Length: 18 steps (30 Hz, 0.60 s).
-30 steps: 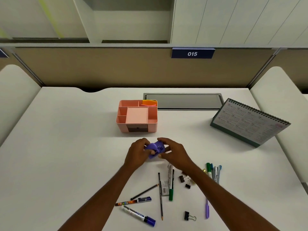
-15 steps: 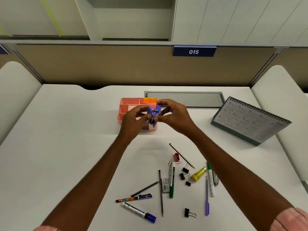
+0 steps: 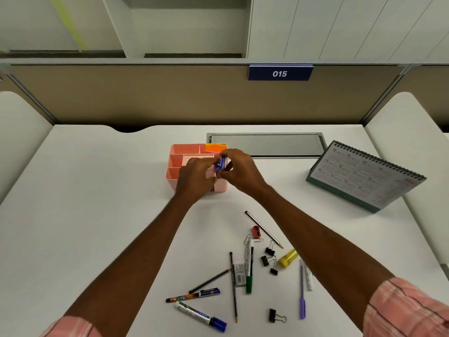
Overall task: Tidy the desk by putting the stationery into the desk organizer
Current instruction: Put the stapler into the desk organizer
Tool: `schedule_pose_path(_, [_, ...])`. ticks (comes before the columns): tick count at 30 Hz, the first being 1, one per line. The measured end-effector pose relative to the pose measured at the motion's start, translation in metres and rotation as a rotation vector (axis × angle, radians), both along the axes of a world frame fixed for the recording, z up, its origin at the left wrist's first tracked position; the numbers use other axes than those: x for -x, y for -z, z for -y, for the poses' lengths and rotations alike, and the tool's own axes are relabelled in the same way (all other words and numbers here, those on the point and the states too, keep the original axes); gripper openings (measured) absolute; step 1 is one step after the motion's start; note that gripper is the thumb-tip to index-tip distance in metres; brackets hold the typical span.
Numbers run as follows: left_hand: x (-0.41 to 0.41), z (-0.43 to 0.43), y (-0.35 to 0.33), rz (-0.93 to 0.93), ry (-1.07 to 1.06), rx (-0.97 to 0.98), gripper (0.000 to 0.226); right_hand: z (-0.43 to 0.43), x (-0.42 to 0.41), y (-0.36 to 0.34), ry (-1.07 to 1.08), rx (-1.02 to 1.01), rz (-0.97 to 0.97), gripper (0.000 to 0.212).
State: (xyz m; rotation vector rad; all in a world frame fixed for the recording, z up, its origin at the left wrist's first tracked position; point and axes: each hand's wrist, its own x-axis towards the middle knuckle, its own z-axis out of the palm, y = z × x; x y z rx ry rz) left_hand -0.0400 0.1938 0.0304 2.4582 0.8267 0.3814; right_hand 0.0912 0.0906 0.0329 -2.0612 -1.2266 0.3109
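i see both hands, left hand (image 3: pixel 196 177) and right hand (image 3: pixel 239 170), pinched on the purple stapler (image 3: pixel 220 164) over the pink organizer (image 3: pixel 184 154); white desk (image 3: pixel 97 215) beneath, partition sign (image 3: pixel 280 73) beyond reads "015".

Place: office cubicle
Far: beige partition (image 3: pixel 145 93) with number plate (image 3: pixel 280 73) reading 015, cabinets (image 3: pixel 340 25) above
Desk: white desk (image 3: pixel 85 215), cable hatch (image 3: pixel 266 144)
Right: desk calendar (image 3: pixel 364 175)

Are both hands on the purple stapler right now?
Touching. The head view shows the left hand and right hand both pinching the purple stapler between their fingertips, above the pink organizer.
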Motion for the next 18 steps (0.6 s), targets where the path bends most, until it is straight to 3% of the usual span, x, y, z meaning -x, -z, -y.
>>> schedule_pose_path(10, [-0.009, 0.005, 0.009, -0.146, 0.006, -0.185, 0.04, 0.0, -0.01, 0.016, -0.066, 0.077, -0.009, 0.049])
schedule_pose_path(15, [-0.007, 0.004, 0.016, -0.245, 0.077, -0.224, 0.059, 0.004, -0.015, 0.016, -0.111, 0.082, 0.025, 0.05])
schedule_pose_path(18, [-0.008, 0.003, 0.02, -0.275, 0.099, -0.21, 0.064, 0.005, -0.016, 0.016, -0.153, 0.107, 0.078, 0.04])
